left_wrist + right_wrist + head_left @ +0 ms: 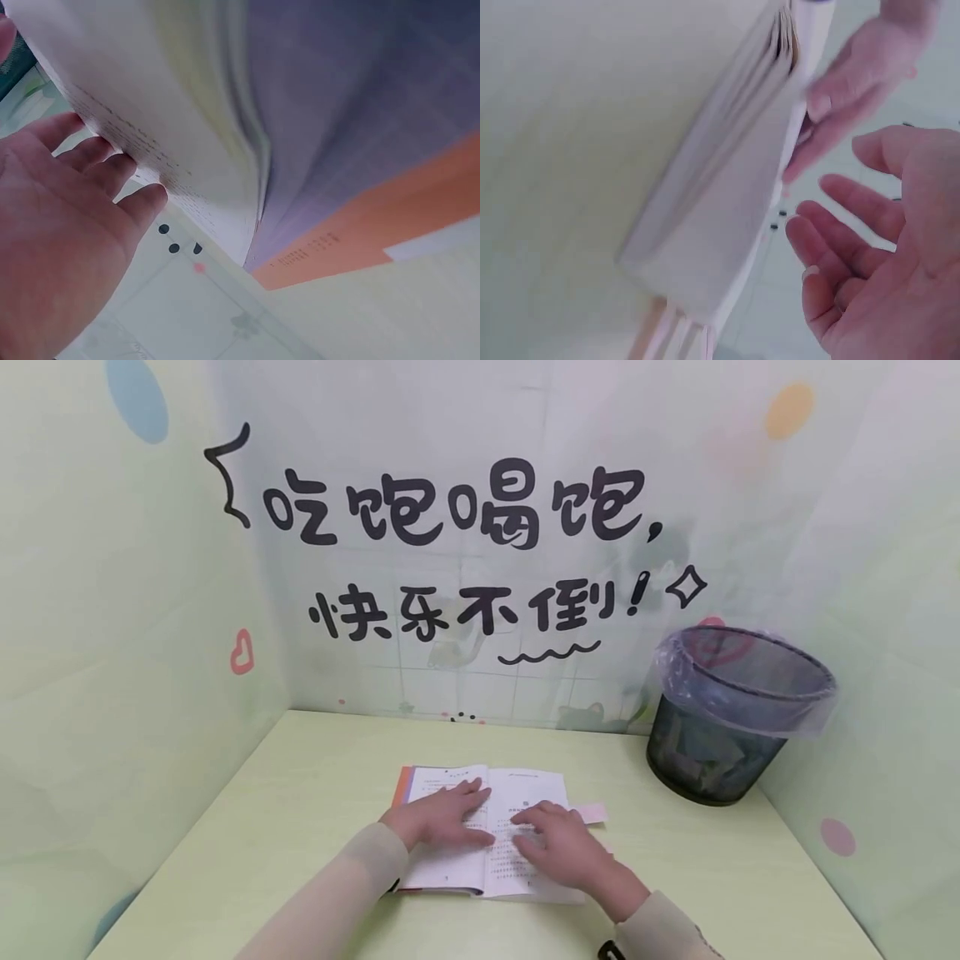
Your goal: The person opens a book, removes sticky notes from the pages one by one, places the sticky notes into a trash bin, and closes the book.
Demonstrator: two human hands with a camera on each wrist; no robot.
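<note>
An open book (442, 868) with printed white pages lies on the table. My left hand (446, 818) rests on the left page by the middle fold, fingers extended; the left wrist view shows its fingertips (154, 199) against the printed page. Along the left side, the orange and purple cover (330, 247) shows. Over the right page is my right hand (558, 843), fingers loosely bent and holding nothing. In the right wrist view its fingers (821, 232) stand apart from the book's page edges (705, 202). Pink paper tabs (591, 813) stick out at the right side.
A black mesh bin (712, 760) with a clear purplish liner stands at the back right of the pale table (247, 827). Printed wall sheets (465, 693) with dark lettering enclose the back and both sides.
</note>
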